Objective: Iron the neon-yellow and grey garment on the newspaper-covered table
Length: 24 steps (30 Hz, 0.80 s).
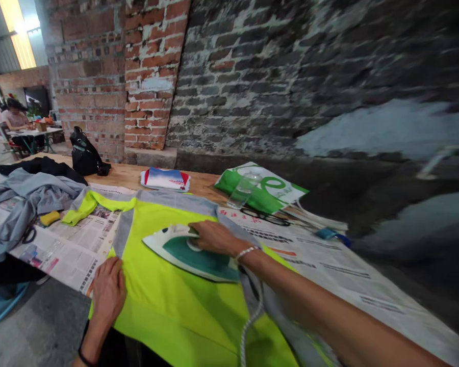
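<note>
A neon-yellow and grey long-sleeved top point(156, 295) is spread over newspaper on the table. My right hand point(212, 237) is closed around the handle of a green and white iron point(199, 257), whose pointed end faces left. The iron's soleplate is on the yellow fabric, and its woven cord point(250, 321) trails down toward the front edge. At the garment's left edge, my left hand point(109, 285) has its fingers bent and pressed together on the fabric. Part of the right side of the top is hidden under my right forearm.
Grey clothing point(42, 191), a yellow sponge point(50, 218) and scissors point(29, 235) lie left. Behind are a black bag point(84, 153), a folded white, blue and red garment point(165, 179), a clear bottle point(245, 189) and a green-white bag point(265, 196). A brick wall point(248, 86) borders the table.
</note>
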Tool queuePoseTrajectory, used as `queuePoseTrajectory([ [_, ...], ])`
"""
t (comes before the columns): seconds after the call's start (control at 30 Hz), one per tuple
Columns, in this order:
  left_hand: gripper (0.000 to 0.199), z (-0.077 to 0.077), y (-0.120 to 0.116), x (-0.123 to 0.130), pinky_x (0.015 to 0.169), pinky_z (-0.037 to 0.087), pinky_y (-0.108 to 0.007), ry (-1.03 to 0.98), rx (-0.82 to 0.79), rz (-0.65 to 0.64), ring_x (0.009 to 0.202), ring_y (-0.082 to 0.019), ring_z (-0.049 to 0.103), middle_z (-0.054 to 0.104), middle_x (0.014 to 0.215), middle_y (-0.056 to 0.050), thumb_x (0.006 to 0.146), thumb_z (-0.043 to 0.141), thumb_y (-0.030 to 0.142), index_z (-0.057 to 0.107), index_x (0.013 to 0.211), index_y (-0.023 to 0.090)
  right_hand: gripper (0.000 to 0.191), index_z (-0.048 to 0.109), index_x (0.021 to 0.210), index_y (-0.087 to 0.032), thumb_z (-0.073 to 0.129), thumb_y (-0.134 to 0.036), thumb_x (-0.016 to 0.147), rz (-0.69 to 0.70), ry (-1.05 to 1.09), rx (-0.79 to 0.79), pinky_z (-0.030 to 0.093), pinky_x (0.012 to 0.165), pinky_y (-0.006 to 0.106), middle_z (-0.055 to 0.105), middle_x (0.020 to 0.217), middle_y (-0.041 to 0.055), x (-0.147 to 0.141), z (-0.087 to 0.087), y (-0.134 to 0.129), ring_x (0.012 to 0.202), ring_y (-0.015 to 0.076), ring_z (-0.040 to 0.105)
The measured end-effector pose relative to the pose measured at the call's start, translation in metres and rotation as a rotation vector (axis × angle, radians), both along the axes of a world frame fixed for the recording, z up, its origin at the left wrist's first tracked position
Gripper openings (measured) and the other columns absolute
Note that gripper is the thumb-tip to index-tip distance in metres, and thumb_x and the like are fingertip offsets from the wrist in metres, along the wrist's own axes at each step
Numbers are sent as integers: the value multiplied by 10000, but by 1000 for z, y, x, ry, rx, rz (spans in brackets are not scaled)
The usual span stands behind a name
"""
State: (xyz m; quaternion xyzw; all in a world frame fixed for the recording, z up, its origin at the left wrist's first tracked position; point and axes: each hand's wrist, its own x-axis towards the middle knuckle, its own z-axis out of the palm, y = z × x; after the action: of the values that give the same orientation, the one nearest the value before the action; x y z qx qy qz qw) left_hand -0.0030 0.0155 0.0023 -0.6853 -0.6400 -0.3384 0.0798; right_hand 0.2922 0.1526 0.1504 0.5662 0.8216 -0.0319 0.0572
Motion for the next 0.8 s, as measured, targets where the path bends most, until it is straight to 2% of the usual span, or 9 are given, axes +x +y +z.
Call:
queuePoseTrajectory([
  [0.17, 383, 0, -2, -1, 993, 549, -418, 23, 3, 1, 1139, -232, 646, 699, 1233, -72, 950, 401, 127, 667, 1213, 208, 160, 706, 973, -226, 635, -262, 834, 161, 2, -79, 373, 691, 277, 746, 896, 83, -3, -3, -52, 894, 244, 694],
  [0.27, 381, 0, -2, -1, 998, 546, -435, 27, 0, 7, 1145, -239, 643, 695, 1244, -83, 954, 398, 127, 668, 1214, 198, 186, 702, 1003, -227, 631, -242, 831, 134, -10, -72, 385, 708, 289, 749, 906, 92, -5, -4, -66, 916, 263, 701],
  [0.33, 368, 0, -1, -1, 1000, 541, -444, 28, -8, 9, 1152, -245, 641, 692, 1248, -92, 959, 404, 137, 669, 1209, 193, 216, 698, 1044, -221, 607, -249, 850, 67, -18, -37, 399, 713, 296, 750, 920, 103, -7, -5, -62, 917, 270, 706],
  [0.43, 343, 1, 0, -2, 1013, 532, -432, 30, -20, 3, 1166, -241, 638, 692, 1250, -92, 965, 424, 160, 666, 1206, 194, 277, 697, 1116, -202, 569, -280, 882, -37, -18, 31, 427, 732, 305, 749, 975, 131, -9, -6, -38, 949, 278, 707],
  [0.67, 300, 3, 1, -4, 1019, 530, -439, 41, 9, -10, 1162, -249, 641, 699, 1240, -89, 962, 463, 198, 682, 1167, 192, 410, 688, 1260, -115, 583, -235, 881, -350, 22, 121, 494, 893, 353, 689, 1229, 236, -1, 0, 54, 1146, 319, 656],
  [0.8, 288, 4, 3, -4, 987, 544, -437, 56, 38, -1, 1132, -254, 657, 708, 1206, -93, 954, 468, 201, 694, 1131, 187, 434, 686, 1262, -50, 590, -225, 877, -439, 23, 121, 518, 880, 377, 689, 1196, 281, 2, 3, 77, 1114, 347, 672],
])
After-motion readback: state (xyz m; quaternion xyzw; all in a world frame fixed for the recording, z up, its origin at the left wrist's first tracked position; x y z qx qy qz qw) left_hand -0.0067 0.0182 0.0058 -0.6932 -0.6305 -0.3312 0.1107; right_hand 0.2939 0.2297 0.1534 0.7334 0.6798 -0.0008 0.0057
